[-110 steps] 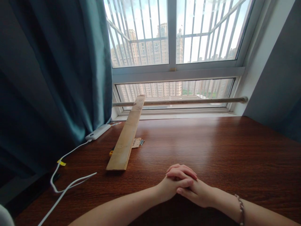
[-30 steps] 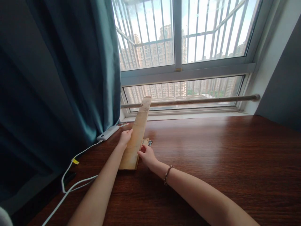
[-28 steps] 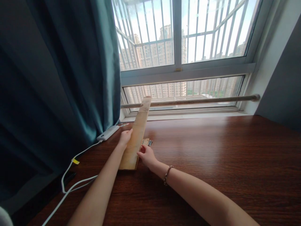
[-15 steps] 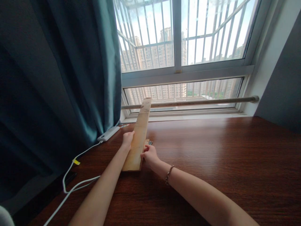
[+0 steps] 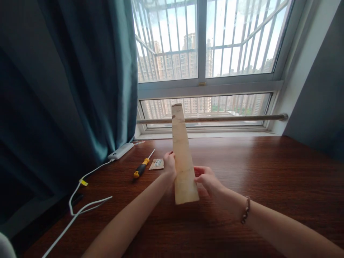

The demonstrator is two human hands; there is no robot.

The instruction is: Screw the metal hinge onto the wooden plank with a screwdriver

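A long, narrow wooden board (image 5: 184, 154) is held up over the table, its far end tilted up in front of the window. My left hand (image 5: 170, 165) grips its left edge, closed, with the fingers partly hidden behind it. On the right edge my right hand (image 5: 205, 177) holds the board near its close end, thumb and fingers pinching it. Left of the board lies a screwdriver (image 5: 141, 168) with a yellow and black handle. Between the screwdriver and my left hand is a small piece of cardboard (image 5: 153, 166) with small metal parts (image 5: 157, 163) on it.
The dark wooden table (image 5: 255, 179) reaches to the window sill. A white power strip (image 5: 120, 151) with a white cable (image 5: 70, 200) lies along the left side, beside a blue curtain (image 5: 118, 89). A horizontal rail (image 5: 228, 118) crosses the window.
Both hands have moved right with the board, which has also turned and tilted up at its far end. The screwdriver and more of the cardboard have come into sight.
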